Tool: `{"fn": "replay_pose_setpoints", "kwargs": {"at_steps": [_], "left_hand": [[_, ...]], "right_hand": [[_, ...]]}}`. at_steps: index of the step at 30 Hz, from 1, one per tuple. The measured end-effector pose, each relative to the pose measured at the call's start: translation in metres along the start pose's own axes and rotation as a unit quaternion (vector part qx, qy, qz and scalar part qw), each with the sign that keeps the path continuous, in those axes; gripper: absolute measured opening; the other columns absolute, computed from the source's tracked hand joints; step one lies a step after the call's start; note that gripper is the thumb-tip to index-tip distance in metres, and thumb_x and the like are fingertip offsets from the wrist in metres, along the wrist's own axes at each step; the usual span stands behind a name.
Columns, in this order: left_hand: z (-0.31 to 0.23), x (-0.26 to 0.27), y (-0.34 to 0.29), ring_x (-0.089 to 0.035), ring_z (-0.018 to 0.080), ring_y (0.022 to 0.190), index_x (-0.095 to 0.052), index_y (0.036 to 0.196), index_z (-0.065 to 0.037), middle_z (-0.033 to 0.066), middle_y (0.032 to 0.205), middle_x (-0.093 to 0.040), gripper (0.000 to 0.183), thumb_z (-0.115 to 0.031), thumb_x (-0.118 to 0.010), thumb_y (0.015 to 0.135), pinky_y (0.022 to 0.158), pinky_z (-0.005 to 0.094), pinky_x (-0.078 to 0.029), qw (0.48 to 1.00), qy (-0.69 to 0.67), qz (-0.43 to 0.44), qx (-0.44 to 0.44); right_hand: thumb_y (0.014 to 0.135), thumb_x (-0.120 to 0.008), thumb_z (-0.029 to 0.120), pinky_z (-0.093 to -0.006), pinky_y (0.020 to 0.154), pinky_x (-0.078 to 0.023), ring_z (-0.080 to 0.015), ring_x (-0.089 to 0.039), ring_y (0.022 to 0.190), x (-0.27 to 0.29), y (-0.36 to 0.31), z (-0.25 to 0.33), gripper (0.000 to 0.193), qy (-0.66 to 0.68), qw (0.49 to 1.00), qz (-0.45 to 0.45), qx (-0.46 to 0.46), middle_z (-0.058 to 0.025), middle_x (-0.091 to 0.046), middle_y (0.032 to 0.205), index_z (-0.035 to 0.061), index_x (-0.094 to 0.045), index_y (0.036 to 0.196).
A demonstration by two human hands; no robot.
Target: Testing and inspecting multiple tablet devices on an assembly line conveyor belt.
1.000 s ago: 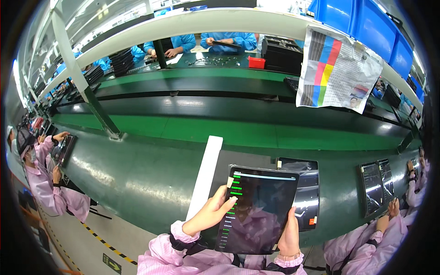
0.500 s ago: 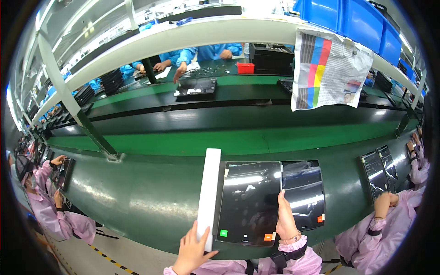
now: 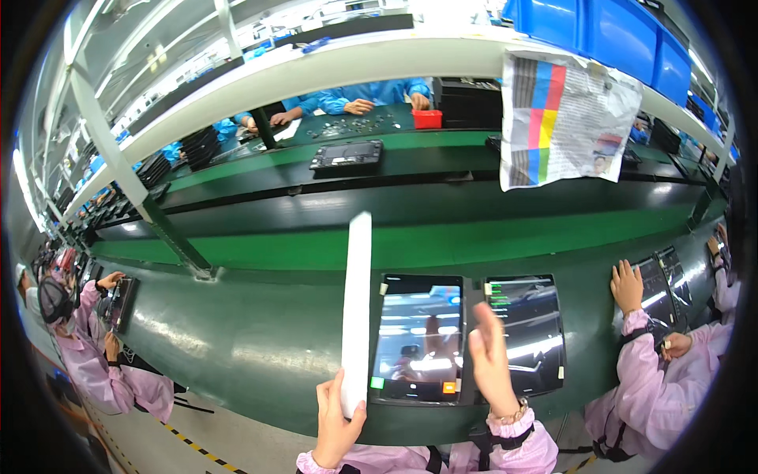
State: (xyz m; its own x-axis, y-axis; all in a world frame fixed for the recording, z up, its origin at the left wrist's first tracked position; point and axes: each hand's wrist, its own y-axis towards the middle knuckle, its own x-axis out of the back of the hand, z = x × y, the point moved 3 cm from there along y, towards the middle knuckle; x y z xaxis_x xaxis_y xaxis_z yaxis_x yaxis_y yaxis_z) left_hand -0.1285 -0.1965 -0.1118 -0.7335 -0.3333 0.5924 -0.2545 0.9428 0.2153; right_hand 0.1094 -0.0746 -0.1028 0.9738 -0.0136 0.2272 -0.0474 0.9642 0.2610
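Note:
My left hand (image 3: 339,419) grips the lower end of a long, narrow white bar (image 3: 358,308); whether it is a thin box seen edge-on I cannot tell. Just right of the bar lies a tablet (image 3: 418,332), flat on the green bench, its screen lit and reflecting a hand shape. A second tablet (image 3: 525,340) sits beside it with a small gap between, green marks showing along its top left. My right hand (image 3: 493,359) hovers over that gap, fingers stretched, slightly blurred and holding nothing.
Two more tablets (image 3: 662,288) lie at the right, under a co-worker's hand (image 3: 627,286). Another co-worker handles a dark device (image 3: 118,304) at the left. A white post (image 3: 118,170) stands on the bench. Newspaper (image 3: 568,118) hangs from the shelf above the far belt.
The white bar has risen, its far end farther forward, with my left hand now wrapped round it. My right hand has come off the left tablet, which is now apart from the other; both screens changed.

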Motion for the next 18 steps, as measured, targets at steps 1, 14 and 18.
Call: {"fn": "replay_pose_setpoints", "kwargs": {"at_steps": [1, 14, 18], "left_hand": [[-0.010, -0.005, 0.001, -0.046, 0.0310, 0.094, -0.041, 0.133, -0.002, 0.0207, 0.111, -0.040, 0.066, -0.015, -0.068, 0.074, 0.082, 0.0384, -0.043, 0.999, -0.016, -0.006, -0.028], [-0.059, -0.037, 0.003, -0.048, 0.0257, 0.102, -0.054, 0.118, -0.009, 0.0083, 0.113, -0.052, 0.047, -0.020, -0.069, 0.074, 0.088, 0.0408, -0.033, 0.969, 0.051, 0.106, -0.216], [-0.024, -0.024, 0.014, -0.047, 0.0317, 0.100, -0.051, 0.116, -0.003, 0.0150, 0.111, -0.051, 0.041, -0.009, -0.063, 0.077, 0.086, 0.0414, -0.036, 0.990, 0.085, 0.001, -0.112]], "right_hand": [[0.093, -0.051, 0.021, -0.0380, 0.100, -0.037, -0.0256, -0.046, 0.119, -0.003, -0.011, 0.006, 0.058, 0.075, 0.995, 0.059, -0.038, -0.0193, -0.039, 0.135, 0.0015, -0.022, 0.141], [0.090, -0.052, 0.009, -0.0369, 0.071, -0.046, -0.0300, -0.057, 0.081, 0.026, -0.039, 0.001, 0.059, -0.156, 0.987, 0.008, -0.042, -0.0196, -0.052, 0.094, 0.0017, -0.025, 0.142], [0.090, -0.052, 0.006, -0.0382, 0.067, -0.045, -0.0308, -0.054, 0.074, 0.025, -0.038, -0.006, 0.059, -0.181, 0.982, 0.043, -0.028, -0.0190, -0.049, 0.089, 0.0023, -0.025, 0.142]]}}
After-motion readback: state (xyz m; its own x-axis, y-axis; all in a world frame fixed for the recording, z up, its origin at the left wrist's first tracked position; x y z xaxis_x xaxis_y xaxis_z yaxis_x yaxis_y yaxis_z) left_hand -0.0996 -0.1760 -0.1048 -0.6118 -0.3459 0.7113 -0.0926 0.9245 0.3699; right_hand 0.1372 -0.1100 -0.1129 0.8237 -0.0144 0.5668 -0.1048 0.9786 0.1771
